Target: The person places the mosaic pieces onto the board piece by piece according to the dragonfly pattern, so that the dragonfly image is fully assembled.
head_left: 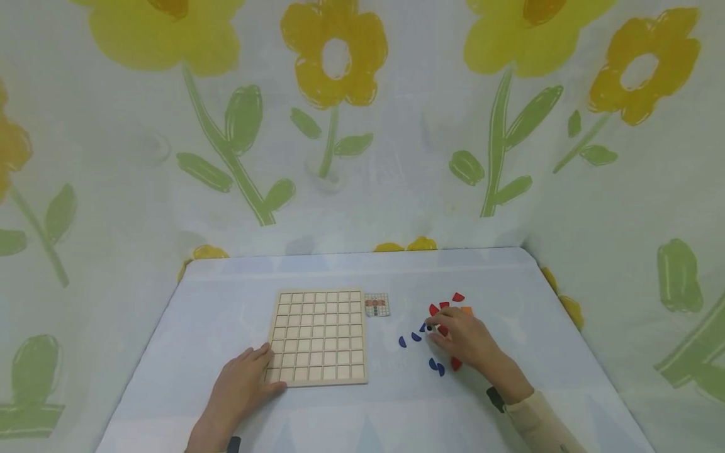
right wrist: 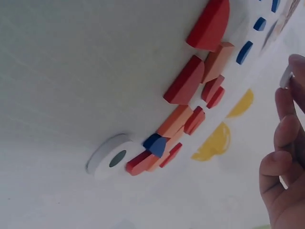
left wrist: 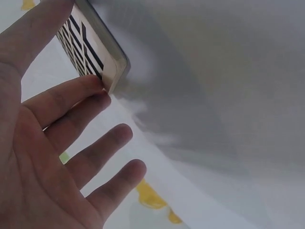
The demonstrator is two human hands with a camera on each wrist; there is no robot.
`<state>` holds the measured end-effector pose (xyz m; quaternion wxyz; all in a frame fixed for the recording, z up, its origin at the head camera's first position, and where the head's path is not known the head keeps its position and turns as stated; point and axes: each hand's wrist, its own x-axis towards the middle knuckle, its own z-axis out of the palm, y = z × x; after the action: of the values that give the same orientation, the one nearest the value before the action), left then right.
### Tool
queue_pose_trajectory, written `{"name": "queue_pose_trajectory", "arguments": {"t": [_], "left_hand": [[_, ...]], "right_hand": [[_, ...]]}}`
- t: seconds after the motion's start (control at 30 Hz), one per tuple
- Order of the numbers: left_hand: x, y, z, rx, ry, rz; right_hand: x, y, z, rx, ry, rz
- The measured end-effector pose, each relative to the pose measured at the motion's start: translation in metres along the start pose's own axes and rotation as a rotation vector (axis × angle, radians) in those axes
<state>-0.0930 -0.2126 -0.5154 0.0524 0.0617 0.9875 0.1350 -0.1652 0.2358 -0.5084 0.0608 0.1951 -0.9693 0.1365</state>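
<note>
My left hand (head_left: 240, 380) rests at the near left corner of a wooden grid board (head_left: 318, 340). Its fingers lie along the left side and the thumb touches the near edge. In the left wrist view the board's corner (left wrist: 112, 71) shows between thumb and fingertips, with the other fingers fairly straight. My right hand (head_left: 467, 336) pinches a small white disc with a black dot (head_left: 429, 328) between thumb and fingers, above loose coloured pieces. The right wrist view shows only an edge of the held white disc (right wrist: 286, 77). Some pieces are hidden under this hand.
Blue half-round pieces (head_left: 416, 337) lie left of the right hand. Red pieces (head_left: 458, 297) and orange pieces (head_left: 467, 311) lie around it. Another white disc with a dark centre (right wrist: 102, 157) lies on the table. A small pattern card (head_left: 377, 305) touches or nearly touches the board's right side.
</note>
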Motion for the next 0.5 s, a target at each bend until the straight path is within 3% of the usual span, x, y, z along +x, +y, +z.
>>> {"name": "queue_pose_trajectory", "arguments": {"t": [0.23,0.5], "left_hand": [[-0.003,0.000,-0.002,-0.002,-0.005,-0.006],[0.000,0.001,0.003,0.002,0.035,-0.016]], "right_hand": [[0.007,-0.001,-0.003,0.039,0.112,-0.077],[0.022,-0.005,-0.009,0.081,0.208,-0.169]]}}
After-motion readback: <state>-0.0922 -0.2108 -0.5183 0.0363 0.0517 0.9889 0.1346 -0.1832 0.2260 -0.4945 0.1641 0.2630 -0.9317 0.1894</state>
